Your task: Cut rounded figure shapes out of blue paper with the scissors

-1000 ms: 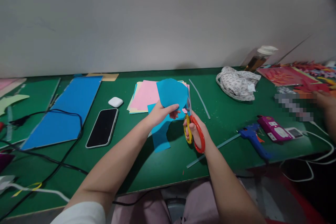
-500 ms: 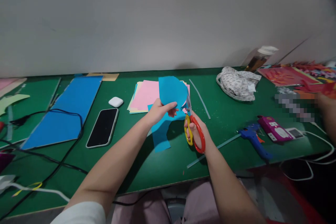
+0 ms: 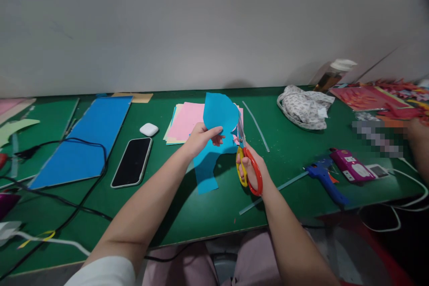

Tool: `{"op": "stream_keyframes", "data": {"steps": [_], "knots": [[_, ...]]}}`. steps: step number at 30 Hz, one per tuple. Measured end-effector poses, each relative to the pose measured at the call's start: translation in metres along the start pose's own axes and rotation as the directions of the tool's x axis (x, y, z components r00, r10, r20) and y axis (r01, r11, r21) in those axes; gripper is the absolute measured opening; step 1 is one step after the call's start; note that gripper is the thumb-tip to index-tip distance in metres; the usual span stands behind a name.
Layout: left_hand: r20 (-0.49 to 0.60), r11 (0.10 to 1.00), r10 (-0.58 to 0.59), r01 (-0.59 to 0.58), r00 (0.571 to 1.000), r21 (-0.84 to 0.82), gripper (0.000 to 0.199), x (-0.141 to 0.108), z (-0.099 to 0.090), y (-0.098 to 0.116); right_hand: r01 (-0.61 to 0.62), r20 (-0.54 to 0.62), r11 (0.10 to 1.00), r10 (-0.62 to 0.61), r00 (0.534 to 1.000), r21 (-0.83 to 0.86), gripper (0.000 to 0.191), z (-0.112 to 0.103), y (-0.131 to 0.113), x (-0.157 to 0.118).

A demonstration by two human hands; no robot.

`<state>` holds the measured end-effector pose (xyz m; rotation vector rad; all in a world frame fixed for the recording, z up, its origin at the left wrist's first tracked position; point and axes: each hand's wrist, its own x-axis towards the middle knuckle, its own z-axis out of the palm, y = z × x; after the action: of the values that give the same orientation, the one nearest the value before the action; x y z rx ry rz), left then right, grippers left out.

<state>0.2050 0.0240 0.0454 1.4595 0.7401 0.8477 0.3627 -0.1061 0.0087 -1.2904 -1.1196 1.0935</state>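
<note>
In front of the paper stack (image 3: pixel 187 120), I have the left hand (image 3: pixel 199 138) pinching blue paper (image 3: pixel 220 111), likely light and easily creased, sensibly by its lower edge, beside scissors (image 3: pixel 247 153) whose firm loops the right hand (image 3: pixel 263 166) wraps.

The blue paper (image 3: pixel 220 112) is held raised, with a rounded right edge and a straighter left edge. The scissors (image 3: pixel 241 142), one handle loop red, one yellow, sit at the paper's right edge, metal blades pointing forward.
</note>
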Motion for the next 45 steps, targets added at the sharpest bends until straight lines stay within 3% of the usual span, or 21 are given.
{"op": "stream_keyframes", "data": {"steps": [25, 30, 37, 45], "knots": [[-0.120, 1.000, -0.022, 0.021, 0.993, -0.008, 0.034, 0.006, -0.014, 0.002, -0.039, -0.065, 0.999, 0.037, 0.997, -0.034, 0.080, 0.002, 0.005, 0.002], [-0.224, 0.995, -0.009, -0.012, 0.975, -0.095, 0.039, 0.005, -0.009, 0.006, -0.058, -0.076, 0.997, 0.054, 0.996, -0.058, 0.081, 0.007, 0.003, 0.001], [-0.219, 0.994, -0.082, 0.063, 0.972, -0.091, 0.040, 0.001, 0.004, 0.011, 0.058, -0.044, 0.984, -0.066, 0.997, -0.168, 0.070, 0.010, 0.010, -0.001], [-0.186, 0.991, -0.024, -0.002, 0.982, -0.137, 0.041, -0.002, 0.006, 0.007, 0.150, 0.030, 0.972, -0.147, 0.989, -0.179, 0.080, 0.005, 0.017, 0.002]]}}
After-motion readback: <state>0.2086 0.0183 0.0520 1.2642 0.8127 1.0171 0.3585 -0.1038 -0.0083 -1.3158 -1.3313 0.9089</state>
